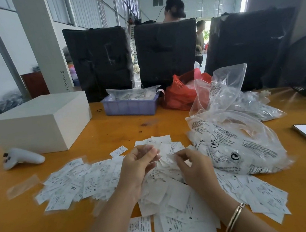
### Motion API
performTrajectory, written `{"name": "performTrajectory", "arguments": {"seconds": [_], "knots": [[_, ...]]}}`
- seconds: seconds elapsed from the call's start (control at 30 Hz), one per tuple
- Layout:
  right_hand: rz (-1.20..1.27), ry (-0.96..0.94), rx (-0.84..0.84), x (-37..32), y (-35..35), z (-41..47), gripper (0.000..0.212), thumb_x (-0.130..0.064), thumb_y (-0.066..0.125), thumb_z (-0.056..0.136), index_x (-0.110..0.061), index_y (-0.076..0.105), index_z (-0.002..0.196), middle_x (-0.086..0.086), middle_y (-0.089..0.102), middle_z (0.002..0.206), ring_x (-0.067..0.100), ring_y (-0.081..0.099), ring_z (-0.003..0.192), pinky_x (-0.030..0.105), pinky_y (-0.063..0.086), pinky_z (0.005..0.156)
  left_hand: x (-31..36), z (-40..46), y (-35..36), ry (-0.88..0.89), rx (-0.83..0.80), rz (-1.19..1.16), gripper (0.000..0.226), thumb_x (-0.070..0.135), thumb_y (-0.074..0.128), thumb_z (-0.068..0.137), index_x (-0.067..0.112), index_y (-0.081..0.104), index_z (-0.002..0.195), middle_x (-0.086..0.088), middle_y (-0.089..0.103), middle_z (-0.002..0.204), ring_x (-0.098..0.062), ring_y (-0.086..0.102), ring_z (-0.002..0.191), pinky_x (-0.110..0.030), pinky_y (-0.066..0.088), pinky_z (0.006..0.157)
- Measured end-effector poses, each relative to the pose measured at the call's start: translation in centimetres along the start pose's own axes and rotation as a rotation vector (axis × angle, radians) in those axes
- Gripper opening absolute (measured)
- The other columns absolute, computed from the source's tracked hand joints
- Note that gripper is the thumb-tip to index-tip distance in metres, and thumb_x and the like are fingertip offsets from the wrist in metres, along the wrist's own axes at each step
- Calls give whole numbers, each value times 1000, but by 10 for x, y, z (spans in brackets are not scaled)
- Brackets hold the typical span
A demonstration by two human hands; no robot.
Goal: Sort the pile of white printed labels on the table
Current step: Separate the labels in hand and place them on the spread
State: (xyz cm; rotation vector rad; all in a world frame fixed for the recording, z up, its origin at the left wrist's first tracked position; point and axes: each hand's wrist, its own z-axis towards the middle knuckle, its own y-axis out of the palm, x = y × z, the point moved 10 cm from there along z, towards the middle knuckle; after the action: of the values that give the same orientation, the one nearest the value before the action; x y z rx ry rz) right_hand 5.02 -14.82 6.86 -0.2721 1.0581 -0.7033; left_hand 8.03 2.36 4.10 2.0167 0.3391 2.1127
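While left hand [137, 163] curls, grip pinching label [153, 150], right hand [191, 163] pinches labels [167, 159] above pile [156, 187].

I see two bare forearms reaching in from the bottom edge, with no sleeves down to the wrists. My left hand [137, 166] wears nothing I can make out. Behind my right hand [193, 165], the wrist carries a slim gold-toned bangle [234, 218], apparently two thin bands lying side by side.
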Motion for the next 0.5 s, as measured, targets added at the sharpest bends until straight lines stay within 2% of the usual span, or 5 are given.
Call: {"name": "performTrajectory", "arguments": {"seconds": [0.07, 0.17, 0.37, 0.5], "knots": [[148, 99, -17, 10, 1, 0, 9, -23, 68, 85, -27, 66, 77, -17, 65, 71, -3, 58, 69, 11, 43, 62, 1, 0, 2, 14, -19, 9, 14, 10, 71, 80, 16, 68, 92, -2, 75, 85, -12, 71, 77, -20, 53, 62], [424, 264, -25, 26, 3, -3, 7, -22, 69, 84, -20, 67, 77, -11, 66, 66, 0, 53, 57, 15, 44, 56, -1, 1, 5, 7, -41, -3, 18, 7, 71, 80, 20, 69, 93, 1, 75, 86, -10, 70, 78, -22, 51, 66], [1164, 462, 87, 39, 2, -6, 6, -6, 56, 92, -12, 56, 92, 5, 68, 67, 20, 70, 71, 21, 54, 58, -4, -1, 12, 10, -104, 4, 22, 4, 70, 80, 20, 70, 96, -2, 75, 91, -10, 71, 81, -17, 53, 65], [1340, 484, 60, 37, 7, -6, 21, 7, 52, 89, -7, 60, 103, 10, 66, 72, 24, 71, 77, 23, 55, 60, -5, -3, 16, 15, -125, 25, 26, 2, 69, 82, 23, 72, 95, -2, 75, 94, -13, 71, 87, -17, 53, 65]]}}
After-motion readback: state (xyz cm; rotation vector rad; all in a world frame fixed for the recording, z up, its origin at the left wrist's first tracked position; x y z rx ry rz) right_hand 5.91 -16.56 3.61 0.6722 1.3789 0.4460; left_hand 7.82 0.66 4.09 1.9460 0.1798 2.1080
